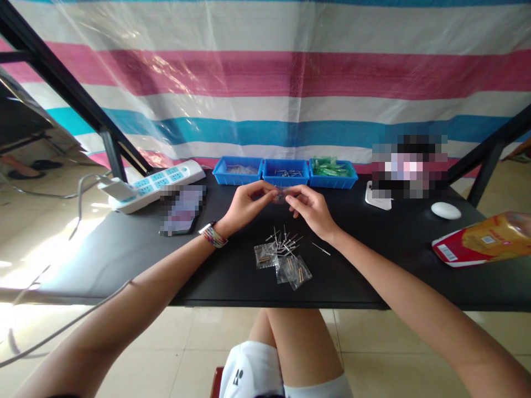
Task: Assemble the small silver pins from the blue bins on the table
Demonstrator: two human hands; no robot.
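Observation:
My left hand [245, 207] and my right hand [309, 207] meet above the black table [124, 249], fingers pinched together on a small clear plastic bag [282, 193] held between them. Just below the hands lies a loose pile of metal pins [284, 241]. In front of the pile rest small clear bags with copper-coloured parts [286, 267]. One single pin [321, 249] lies apart to the right, close to my right wrist.
Three blue bins [286, 173] line the table's far edge; the right one holds green packets. A white power strip [155, 182] and a phone [182, 210] lie at the left. A white puck [446, 210] and a red-yellow packet [481, 243] lie at the right.

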